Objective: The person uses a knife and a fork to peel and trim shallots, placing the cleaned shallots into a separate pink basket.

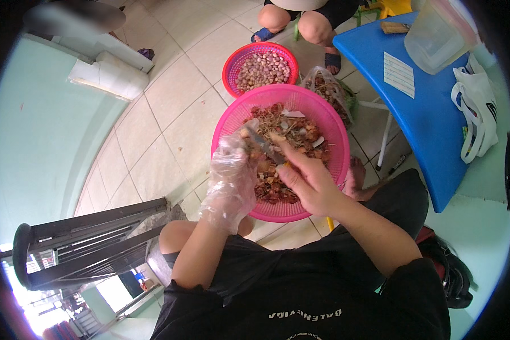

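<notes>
Just one head-worn fisheye cam, looked steeply down from close above at the person's lap and the pink basket [323, 122]; edges bent toward the rim.

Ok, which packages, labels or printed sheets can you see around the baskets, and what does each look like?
White printed paper sheet: lies flat on the blue plastic table, rectangular, with rows of small print.
Clear plastic bag: on the floor right of the baskets, crumpled, holding reddish-brown bits.
White cloth tote bag: at the table's right edge, with dark markings.
Clear plastic tub: on the table's far end.
</notes>
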Motion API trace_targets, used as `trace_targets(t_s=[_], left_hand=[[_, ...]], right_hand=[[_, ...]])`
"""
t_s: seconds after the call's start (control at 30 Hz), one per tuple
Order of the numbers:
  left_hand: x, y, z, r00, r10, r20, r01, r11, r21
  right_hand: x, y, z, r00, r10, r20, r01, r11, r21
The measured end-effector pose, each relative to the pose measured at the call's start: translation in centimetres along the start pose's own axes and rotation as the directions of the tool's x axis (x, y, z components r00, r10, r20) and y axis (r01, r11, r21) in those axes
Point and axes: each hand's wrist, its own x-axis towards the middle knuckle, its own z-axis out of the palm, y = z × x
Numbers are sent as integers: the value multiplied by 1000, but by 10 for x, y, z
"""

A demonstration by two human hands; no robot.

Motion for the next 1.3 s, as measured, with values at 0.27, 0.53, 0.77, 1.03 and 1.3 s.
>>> trace_targets(t_s=[0.27,0.53,0.77,1.03,1.3], left_hand=[[10,2,4,990,108,-86,-81,959,273],[1,-17,-19,995,-72,-62,68,996,-65],[3,-14,3,948,-278,-154,255,954,-156],[-1,-13,-11,994,-68,-87,61,994,-88],[-3,-5,-8,991,-129,37,133,971,-197]], right_hand=[[-3,10,5,991,131,12,-131,971,200],[-2,4,1,926,293,237,-377,720,583],[-3,11,5,890,338,305,-454,614,645],[-6,18,18,986,58,156,-89,977,196],[-7,12,19,987,-6,160,-14,992,126]])
